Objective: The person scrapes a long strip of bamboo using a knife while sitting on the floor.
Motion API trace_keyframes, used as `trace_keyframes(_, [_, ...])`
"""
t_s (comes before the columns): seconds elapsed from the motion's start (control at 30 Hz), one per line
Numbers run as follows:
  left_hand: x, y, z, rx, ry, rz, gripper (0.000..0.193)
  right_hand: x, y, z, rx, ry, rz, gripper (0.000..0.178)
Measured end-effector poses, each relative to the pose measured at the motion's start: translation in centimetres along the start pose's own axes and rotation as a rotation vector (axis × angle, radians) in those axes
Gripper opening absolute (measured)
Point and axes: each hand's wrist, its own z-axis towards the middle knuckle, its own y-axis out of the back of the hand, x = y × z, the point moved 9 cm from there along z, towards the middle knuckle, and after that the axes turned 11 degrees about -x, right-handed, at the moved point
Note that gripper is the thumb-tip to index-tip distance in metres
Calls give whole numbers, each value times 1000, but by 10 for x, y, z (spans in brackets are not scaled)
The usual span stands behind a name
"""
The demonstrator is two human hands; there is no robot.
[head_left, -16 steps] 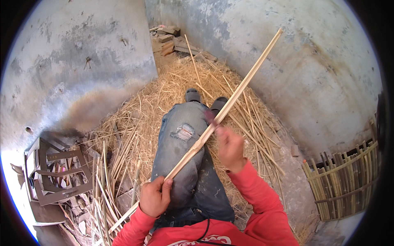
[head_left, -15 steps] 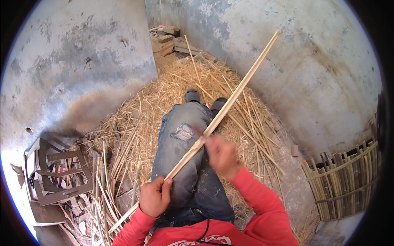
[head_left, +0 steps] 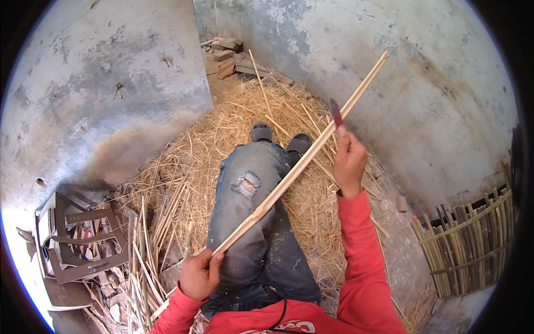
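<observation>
A long pale strip of split bamboo [head_left: 300,166] slants up to the right across my jeans-covered knee. Near its lower end my left hand [head_left: 201,273] grips it, with the thumb along the top. My right hand [head_left: 350,161] is closed around a knife [head_left: 336,113], whose dark reddish blade points up and crosses the strip's upper part. The handle is hidden in my fingers. A rough joint shows partway along the strip, over my thigh.
Shavings [head_left: 222,131] cover the floor around my sandalled feet. Loose bamboo strips [head_left: 147,261] lie at my left, beside a broken brown frame [head_left: 83,243]. A slatted bamboo panel [head_left: 467,242] leans at the right. Concrete walls [head_left: 400,100] rise on both sides; bricks [head_left: 225,47] sit at the back.
My right hand with the knife has moved from over my knee up and away, toward the strip's far end. My left hand and the strip have shifted slightly down and left.
</observation>
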Motion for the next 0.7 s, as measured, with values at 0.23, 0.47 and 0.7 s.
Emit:
trace_keyframes(0.23, [0,12,-13,-84,-20,92,34,4,-4,-30,54,-19,-8,41])
trace_keyframes(0.47, [12,14,-17,-93,-51,88,37,-30,1,19,137,-86,-44,46])
trace_keyframes(0.7, [12,16,-19,-117,-63,111,35,-2,-5,-3,222,23,-3,49])
